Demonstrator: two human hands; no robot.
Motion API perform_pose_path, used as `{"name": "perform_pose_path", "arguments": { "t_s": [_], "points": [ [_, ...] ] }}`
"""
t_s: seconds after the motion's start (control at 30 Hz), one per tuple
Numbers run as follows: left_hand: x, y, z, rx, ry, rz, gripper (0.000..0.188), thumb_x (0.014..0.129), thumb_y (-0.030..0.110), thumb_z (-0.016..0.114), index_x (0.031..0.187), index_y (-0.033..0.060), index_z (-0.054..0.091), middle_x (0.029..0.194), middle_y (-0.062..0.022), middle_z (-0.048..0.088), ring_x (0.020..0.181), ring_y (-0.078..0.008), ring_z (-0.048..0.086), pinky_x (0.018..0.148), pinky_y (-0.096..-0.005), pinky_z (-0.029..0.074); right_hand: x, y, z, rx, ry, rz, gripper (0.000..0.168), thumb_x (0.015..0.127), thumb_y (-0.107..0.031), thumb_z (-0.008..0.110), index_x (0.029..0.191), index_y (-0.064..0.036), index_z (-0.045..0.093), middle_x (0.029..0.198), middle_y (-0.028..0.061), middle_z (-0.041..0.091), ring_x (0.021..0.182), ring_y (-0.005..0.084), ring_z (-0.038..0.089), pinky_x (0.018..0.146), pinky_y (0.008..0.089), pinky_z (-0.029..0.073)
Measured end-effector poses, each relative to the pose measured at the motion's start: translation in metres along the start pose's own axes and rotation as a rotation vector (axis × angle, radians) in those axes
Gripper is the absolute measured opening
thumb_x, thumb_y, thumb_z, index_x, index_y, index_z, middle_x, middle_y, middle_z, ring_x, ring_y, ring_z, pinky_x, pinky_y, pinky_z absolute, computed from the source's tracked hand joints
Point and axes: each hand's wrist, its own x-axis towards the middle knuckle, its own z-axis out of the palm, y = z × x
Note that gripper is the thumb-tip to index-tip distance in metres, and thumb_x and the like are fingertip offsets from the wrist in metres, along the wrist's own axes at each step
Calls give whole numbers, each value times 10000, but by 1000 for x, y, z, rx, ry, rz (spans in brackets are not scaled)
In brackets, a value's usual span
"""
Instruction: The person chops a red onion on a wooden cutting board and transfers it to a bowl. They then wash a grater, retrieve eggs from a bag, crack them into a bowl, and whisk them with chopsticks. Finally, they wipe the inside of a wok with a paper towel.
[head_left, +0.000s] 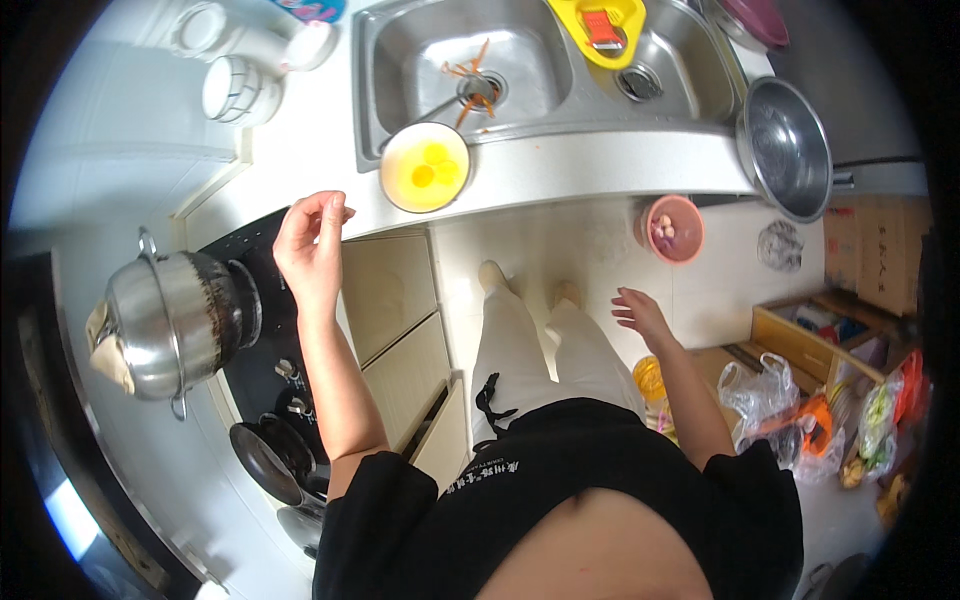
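My left hand (311, 244) hovers over the counter's front edge, left of a white bowl (397, 144). Its thumb and fingers are drawn together, and no object shows between them. Three egg yolks (433, 166) in clear egg white lie in the bowl. The bowl stands on the white counter (600, 161), close against the sink (517, 124). My right hand (640, 319) hangs in the air over the floor, fingers apart, holding nothing. Below and beyond it is a pink bin (696, 236) with what look like eggshells inside.
Orange peelings (475, 112) and a long-handled metal utensil (442, 107) lie in the left basin. A yellow strainer basket (589, 49) holds a red peeler (602, 28). A steel basin (784, 150) overhangs the counter edge. At left, a steel pot (150, 322) sits on the black cooktop (251, 375).
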Motion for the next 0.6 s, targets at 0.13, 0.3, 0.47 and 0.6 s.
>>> {"name": "perform_pose_path", "arguments": {
  "t_s": [0.13, 0.3, 0.47, 0.6],
  "points": [
    [11, 2, -25, -93, -68, -12, 250, 892, 1, 420, 1114, -11, 536, 951, -95, 574, 849, -145, 580, 709, -258, 497, -8, -45, 29, -173, -55, -197, 452, 858, -370, 521, 1142, -20, 490, 985, 46, 573, 832, 129, 558, 706, 256, 448],
    [32, -17, -48, -168, -199, -119, 340, 865, 36, 488, 1202, -2, 462, 1076, -98, 547, 928, -147, 563, 765, -252, 469, -11, -113, 53, -264, -27, -416, 436, 861, -350, 528, 1133, -12, 504, 948, 25, 566, 814, 97, 543, 693, 235, 433],
    [84, 7, -61, -404, -408, -47, 356, 841, 66, 547, 1183, -7, 480, 1150, -141, 523, 1016, -182, 538, 826, -272, 447, -24, -168, 71, -321, -12, -545, 460, 858, -308, 547, 1209, -25, 455, 1018, 21, 559, 864, 100, 542, 737, 238, 433],
    [126, 27, -54, -1290, -663, 233, 510, 848, 219, 551, 1268, -3, 368, 1224, -240, 438, 1046, -357, 514, 865, -429, 438, -58, -232, 91, -281, 10, -674, 448, 858, -277, 547, 1220, -34, 443, 1030, 32, 565, 907, 111, 547, 784, 253, 421]
  ]
}}
